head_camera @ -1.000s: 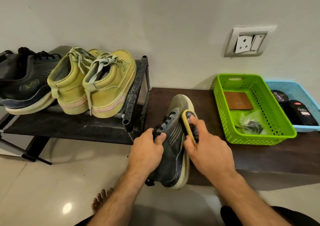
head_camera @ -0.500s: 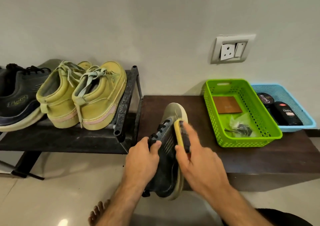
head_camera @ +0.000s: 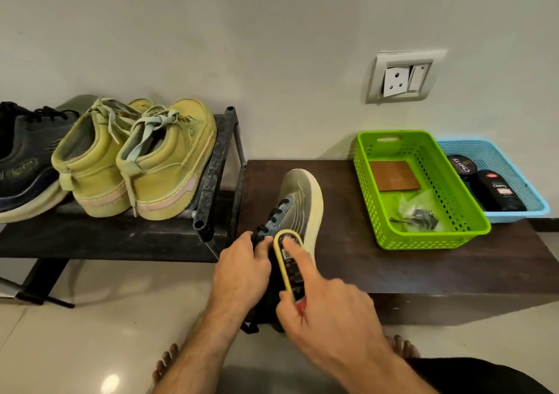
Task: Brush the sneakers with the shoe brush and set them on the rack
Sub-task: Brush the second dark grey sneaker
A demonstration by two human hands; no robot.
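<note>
Here, your left hand (head_camera: 242,269) curls round the laced top of the dark sneaker (head_camera: 298,203), which lies with its toe pointing away from you toward the wall and its heel hanging out over the front edge of the bench (head_camera: 423,272). Your right hand (head_camera: 329,318) grips the shoe brush (head_camera: 289,265), thumb on its near side and forefinger stretched along its back, pressing it against the sneaker's right flank just behind the laces. The two hands sit side by side, nearly touching, at the bench's front left corner.

To the left, the bench's edge stands just beside the metal end frame of the rack (head_camera: 211,179). The rack's shelf carries a pair of yellow-green sneakers (head_camera: 130,164) heel toward you, pressed close to that frame, and a second dark sneaker (head_camera: 21,164) further left, cut off by the view. You can see bare shelf only along the front strip of the rack, ahead of the heels.

To the right, open bench top lies between the held sneaker and the green basket (head_camera: 390,239), which holds a brown card and a small clear bag. A blue basket (head_camera: 532,209) touches its far side, with dark polish containers inside. Behind both, the wall carries a socket plate (head_camera: 402,76). Below the bench front lies pale tiled floor (head_camera: 90,318), where your toes show on either side of your arms.
</note>
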